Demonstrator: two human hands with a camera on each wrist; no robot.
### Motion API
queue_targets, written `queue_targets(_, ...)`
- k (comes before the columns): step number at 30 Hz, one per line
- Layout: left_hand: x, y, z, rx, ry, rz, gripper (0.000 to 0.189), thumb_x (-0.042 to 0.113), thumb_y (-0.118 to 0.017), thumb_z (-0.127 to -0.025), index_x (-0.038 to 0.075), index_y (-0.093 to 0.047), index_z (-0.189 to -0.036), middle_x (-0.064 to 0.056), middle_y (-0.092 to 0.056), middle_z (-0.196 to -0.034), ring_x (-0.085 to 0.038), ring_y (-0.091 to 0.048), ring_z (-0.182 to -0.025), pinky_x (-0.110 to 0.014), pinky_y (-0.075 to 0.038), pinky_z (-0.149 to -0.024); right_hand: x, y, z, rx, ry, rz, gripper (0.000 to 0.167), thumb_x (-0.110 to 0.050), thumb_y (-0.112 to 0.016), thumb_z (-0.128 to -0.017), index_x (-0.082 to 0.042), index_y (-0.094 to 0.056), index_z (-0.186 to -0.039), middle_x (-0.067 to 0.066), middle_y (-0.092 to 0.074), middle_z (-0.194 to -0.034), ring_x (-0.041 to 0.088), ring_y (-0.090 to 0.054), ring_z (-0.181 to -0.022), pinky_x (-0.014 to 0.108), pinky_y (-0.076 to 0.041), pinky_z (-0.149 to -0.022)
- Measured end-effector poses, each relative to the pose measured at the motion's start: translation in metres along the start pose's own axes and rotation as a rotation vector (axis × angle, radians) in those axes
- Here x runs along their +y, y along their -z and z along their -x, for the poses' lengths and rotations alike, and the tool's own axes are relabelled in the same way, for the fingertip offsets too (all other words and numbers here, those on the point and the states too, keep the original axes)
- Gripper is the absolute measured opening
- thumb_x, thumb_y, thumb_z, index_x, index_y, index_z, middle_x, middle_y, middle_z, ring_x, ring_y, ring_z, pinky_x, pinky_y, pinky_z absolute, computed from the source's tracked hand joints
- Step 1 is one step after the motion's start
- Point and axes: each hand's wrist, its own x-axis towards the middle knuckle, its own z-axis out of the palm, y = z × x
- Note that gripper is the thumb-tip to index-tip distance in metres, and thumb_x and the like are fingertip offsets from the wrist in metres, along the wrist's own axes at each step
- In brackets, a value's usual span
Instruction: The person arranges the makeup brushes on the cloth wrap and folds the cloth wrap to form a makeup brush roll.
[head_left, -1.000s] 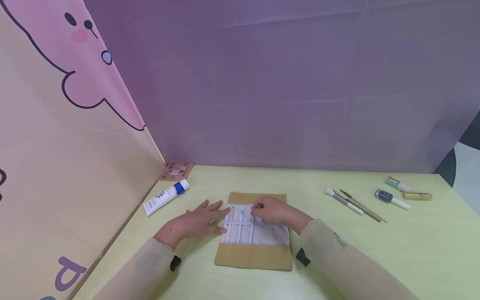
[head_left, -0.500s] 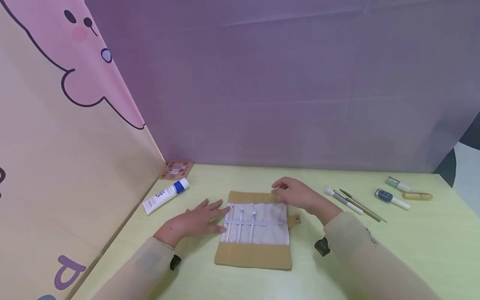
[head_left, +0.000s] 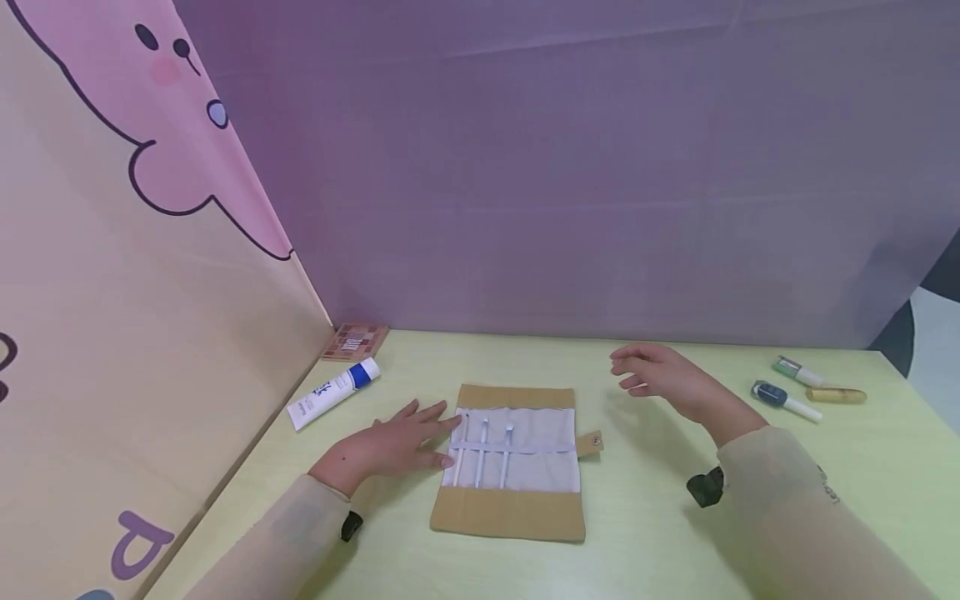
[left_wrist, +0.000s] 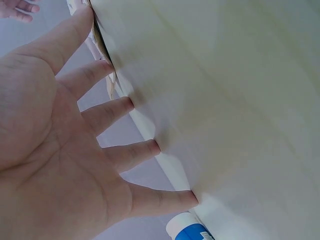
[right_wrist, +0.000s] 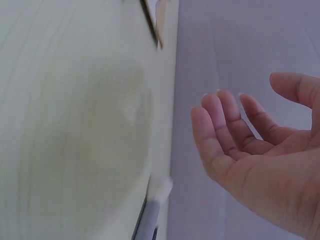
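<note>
A tan and white brush roll (head_left: pixel 510 512) lies unrolled on the table, with three slim white-handled brushes (head_left: pixel 482 458) tucked under its strap at the left. My left hand (head_left: pixel 397 442) is spread flat, thumb and index finger touching the roll's left edge. To the right of the roll, my right hand (head_left: pixel 671 383) hovers over the table with loosely bent fingers and holds nothing. In the right wrist view a makeup brush (right_wrist: pixel 150 215) with a white tip lies below that hand. The right hand and forearm hide it in the head view.
A white and blue tube (head_left: pixel 333 394) and an eyeshadow palette (head_left: pixel 355 342) lie at the left. On the far right are a dark blue nail polish bottle (head_left: pixel 783 400), a green bottle with a white cap (head_left: pixel 798 371) and a wooden-looking stick (head_left: pixel 836 395). A purple curtain (head_left: pixel 555 192) hangs behind.
My right hand has left the third brush in the roll and moved right, now covering the loose brushes. The roll's snap tab has come into sight. My left hand has stayed in place.
</note>
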Motion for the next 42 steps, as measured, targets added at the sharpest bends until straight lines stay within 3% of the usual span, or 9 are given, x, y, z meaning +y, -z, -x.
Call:
queue_targets(7,0.0,0.001,-0.001,-0.001,0.001,-0.002,0.073,0.06,-0.061,-0.103,0.034,-0.037,-0.167,-0.006,-0.019,-0.182,-0.051,-0.011,-0.167,-0.094,-0.017,-0.112,0.025,0.029,0.01,0.025,-0.047,0.033,0.057,-0.03,-0.042,-0.115,0.004,-0.036,-0.161,0.031,-0.049,-0.158,0.046,-0.056,-0.142,0.054,-0.048,-0.121)
queue_targets(12,0.002,0.002,0.0,-0.003,0.0,0.001,0.073,0.058,-0.061,-0.104,0.033,-0.037,-0.167,-0.007,-0.019,-0.182,-0.052,-0.011,-0.166,-0.094,-0.017,-0.112,0.035,0.04,0.016,0.05,-0.081,0.079,0.06,-0.03,-0.045,-0.115,0.005,-0.034,-0.162,0.032,-0.042,-0.164,0.049,-0.052,-0.144,0.058,-0.044,-0.122)
queue_targets(16,0.003,0.002,0.001,0.0,-0.007,0.001,0.072,0.058,-0.062,-0.104,0.032,-0.038,-0.167,-0.007,-0.019,-0.182,-0.052,-0.011,-0.166,-0.094,-0.016,-0.112,0.038,0.046,0.021,0.047,-0.103,0.098,0.061,-0.032,-0.041,-0.116,0.007,-0.031,-0.163,0.035,-0.035,-0.166,0.054,-0.047,-0.148,0.063,-0.04,-0.124)
queue_targets(18,0.003,0.002,0.001,0.0,-0.007,0.0,0.072,0.058,-0.062,-0.104,0.033,-0.038,-0.167,-0.007,-0.019,-0.182,-0.052,-0.011,-0.166,-0.094,-0.016,-0.112,0.041,0.049,0.022,0.046,-0.106,0.115,0.061,-0.033,-0.037,-0.117,0.009,-0.031,-0.162,0.037,-0.037,-0.164,0.054,-0.048,-0.146,0.062,-0.044,-0.12)
queue_targets(21,0.003,0.002,0.001,-0.002,-0.005,0.004,0.073,0.058,-0.062,-0.104,0.033,-0.038,-0.167,-0.007,-0.019,-0.182,-0.052,-0.011,-0.166,-0.094,-0.016,-0.112,0.044,0.051,0.021,0.052,-0.124,0.123,0.061,-0.031,-0.04,-0.116,0.011,-0.034,-0.16,0.035,-0.047,-0.156,0.044,-0.058,-0.134,0.047,-0.054,-0.108)
queue_targets(25,0.002,0.001,0.001,-0.003,-0.003,0.008,0.073,0.059,-0.062,-0.103,0.033,-0.038,-0.167,-0.007,-0.019,-0.182,-0.052,-0.011,-0.166,-0.095,-0.016,-0.112,0.047,0.053,0.021,0.051,-0.15,0.135,0.06,-0.029,-0.044,-0.114,0.011,-0.036,-0.158,0.029,-0.056,-0.147,0.029,-0.058,-0.123,0.032,-0.052,-0.094)
queue_targets(28,0.001,0.0,0.0,0.0,-0.003,0.003,0.073,0.059,-0.061,-0.103,0.033,-0.037,-0.167,-0.006,-0.019,-0.182,-0.052,-0.011,-0.166,-0.094,-0.016,-0.112,0.049,0.054,0.022,0.036,-0.155,0.137,0.059,-0.028,-0.045,-0.114,0.011,-0.036,-0.158,0.03,-0.057,-0.147,0.03,-0.06,-0.125,0.032,-0.052,-0.095)
queue_targets(35,0.0,-0.001,-0.001,0.005,-0.006,0.001,0.073,0.059,-0.062,-0.103,0.033,-0.038,-0.167,-0.006,-0.019,-0.182,-0.052,-0.012,-0.166,-0.095,-0.016,-0.111,0.053,0.055,0.022,-0.004,-0.151,0.216,0.053,-0.02,-0.05,-0.112,0.009,-0.039,-0.156,0.037,-0.054,-0.147,0.029,-0.064,-0.108,0.035,-0.054,-0.083)
queue_targets(42,0.001,0.001,0.0,0.004,-0.006,-0.004,0.073,0.058,-0.061,-0.104,0.033,-0.037,-0.167,-0.006,-0.019,-0.182,-0.052,-0.011,-0.166,-0.095,-0.016,-0.111,0.055,0.055,0.022,-0.015,-0.114,0.328,0.05,-0.008,-0.061,-0.105,0.01,-0.046,-0.149,0.032,-0.059,-0.138,0.033,-0.067,-0.113,0.036,-0.057,-0.082)
